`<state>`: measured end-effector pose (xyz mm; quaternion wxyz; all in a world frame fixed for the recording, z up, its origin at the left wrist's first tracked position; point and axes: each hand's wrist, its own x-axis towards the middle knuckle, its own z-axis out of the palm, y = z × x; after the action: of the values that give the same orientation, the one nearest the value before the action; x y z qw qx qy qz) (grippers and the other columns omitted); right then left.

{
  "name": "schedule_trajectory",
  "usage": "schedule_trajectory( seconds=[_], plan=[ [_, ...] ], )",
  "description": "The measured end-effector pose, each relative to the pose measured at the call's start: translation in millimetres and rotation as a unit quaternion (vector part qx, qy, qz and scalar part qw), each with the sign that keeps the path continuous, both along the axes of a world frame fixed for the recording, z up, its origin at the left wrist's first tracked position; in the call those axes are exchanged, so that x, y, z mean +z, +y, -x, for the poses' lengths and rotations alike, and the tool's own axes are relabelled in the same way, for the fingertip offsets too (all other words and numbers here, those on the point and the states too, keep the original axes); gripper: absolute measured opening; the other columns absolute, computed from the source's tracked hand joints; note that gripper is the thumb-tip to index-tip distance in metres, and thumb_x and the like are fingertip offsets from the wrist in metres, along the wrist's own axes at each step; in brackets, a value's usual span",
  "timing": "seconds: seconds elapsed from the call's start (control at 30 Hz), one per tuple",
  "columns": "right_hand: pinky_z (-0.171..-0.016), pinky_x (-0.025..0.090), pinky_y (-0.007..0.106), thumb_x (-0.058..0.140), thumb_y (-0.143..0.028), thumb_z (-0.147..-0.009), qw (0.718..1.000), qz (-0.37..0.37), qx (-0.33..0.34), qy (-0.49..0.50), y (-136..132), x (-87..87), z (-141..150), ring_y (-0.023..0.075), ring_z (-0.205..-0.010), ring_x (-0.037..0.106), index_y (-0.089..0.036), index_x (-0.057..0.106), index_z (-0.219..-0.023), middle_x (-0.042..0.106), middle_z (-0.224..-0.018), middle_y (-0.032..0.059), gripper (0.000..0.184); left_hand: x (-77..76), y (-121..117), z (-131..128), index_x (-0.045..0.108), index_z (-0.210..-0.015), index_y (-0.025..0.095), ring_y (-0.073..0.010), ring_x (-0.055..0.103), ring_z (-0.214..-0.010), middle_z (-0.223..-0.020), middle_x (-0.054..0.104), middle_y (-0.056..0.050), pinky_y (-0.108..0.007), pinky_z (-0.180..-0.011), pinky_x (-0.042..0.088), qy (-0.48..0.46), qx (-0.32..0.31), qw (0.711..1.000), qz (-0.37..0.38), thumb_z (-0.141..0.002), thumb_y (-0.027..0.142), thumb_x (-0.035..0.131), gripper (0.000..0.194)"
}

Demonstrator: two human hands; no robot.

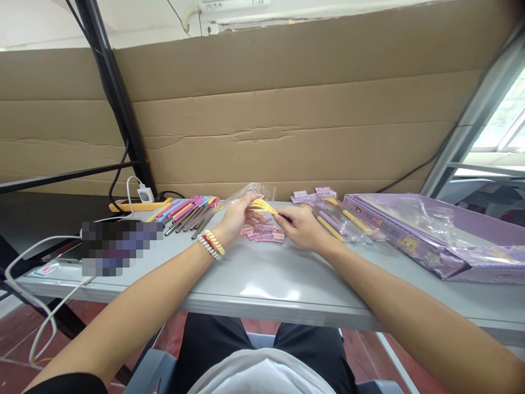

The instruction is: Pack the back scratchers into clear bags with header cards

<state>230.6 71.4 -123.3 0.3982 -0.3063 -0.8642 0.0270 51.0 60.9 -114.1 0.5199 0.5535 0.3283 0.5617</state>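
Note:
My left hand (237,218) pinches a clear plastic sleeve (251,192) together with the end of a yellow piece (263,206). My right hand (301,226) is closed on the other end of that yellow piece, fingers pointing left. Both hands hover just above the grey table (262,273), over a small stack of pink and purple cards (264,233). Bead bracelets circle my left wrist.
A row of pens with pink, blue and yellow grips (186,210) lies left of my hands. Bagged yellow and purple pens (338,221) and more cards (314,195) lie to the right, beside a purple box (426,235). White cables and a charger (144,193) sit far left. Cardboard wall behind.

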Motion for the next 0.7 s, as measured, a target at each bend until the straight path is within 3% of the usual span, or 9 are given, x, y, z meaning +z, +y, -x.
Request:
schedule_trajectory(
  seconds=[0.17,0.33,0.57,0.7],
  plan=[
    [-0.047,0.025,0.022,0.038,-0.033,-0.088,0.997,0.068,0.02,-0.017,-4,2.1,-2,0.0082,-0.046,0.034,-0.017,0.046,-0.058,0.041,-0.048,-0.0034,0.035,-0.9,2,1,0.061,-0.103,0.012,-0.0137,0.064,-0.06,-0.099,0.066,-0.012,-0.021,-0.045,0.044,0.078,0.063,0.994,-0.049,-0.088,0.042,0.044,0.037],
    [-0.05,0.034,0.021,0.039,-0.028,-0.087,0.992,0.124,0.025,-0.002,-5,4.4,-4,0.0093,-0.048,0.048,-0.017,0.061,-0.086,0.059,-0.059,-0.0008,0.024,-3.9,-3,-1,0.063,-0.105,0.017,-0.0136,0.063,-0.069,-0.096,0.066,-0.007,-0.02,-0.053,0.044,0.145,0.127,0.973,-0.127,-0.089,0.039,0.044,0.033],
    [-0.045,0.031,0.021,0.041,-0.028,-0.086,0.991,0.131,0.021,0.001,-2,4.0,-5,0.008,-0.041,0.042,-0.017,0.053,-0.058,0.052,-0.046,-0.002,0.032,-7.5,-3,1,0.068,-0.099,0.024,-0.0149,0.059,-0.073,-0.077,0.066,0.0,-0.023,-0.072,0.044,0.195,0.155,0.953,-0.17,-0.085,0.03,0.052,0.022],
    [-0.044,0.031,0.021,0.039,-0.027,-0.086,0.989,0.151,0.003,-0.003,0,3.3,-4,0.0075,-0.039,0.043,-0.017,0.049,-0.055,0.056,-0.048,-0.001,0.034,-11.9,2,5,0.067,-0.106,0.028,-0.019,0.059,-0.093,-0.093,0.067,-0.001,-0.025,-0.086,0.042,0.218,0.177,0.944,-0.171,-0.083,0.032,0.055,0.026]
  ],
)
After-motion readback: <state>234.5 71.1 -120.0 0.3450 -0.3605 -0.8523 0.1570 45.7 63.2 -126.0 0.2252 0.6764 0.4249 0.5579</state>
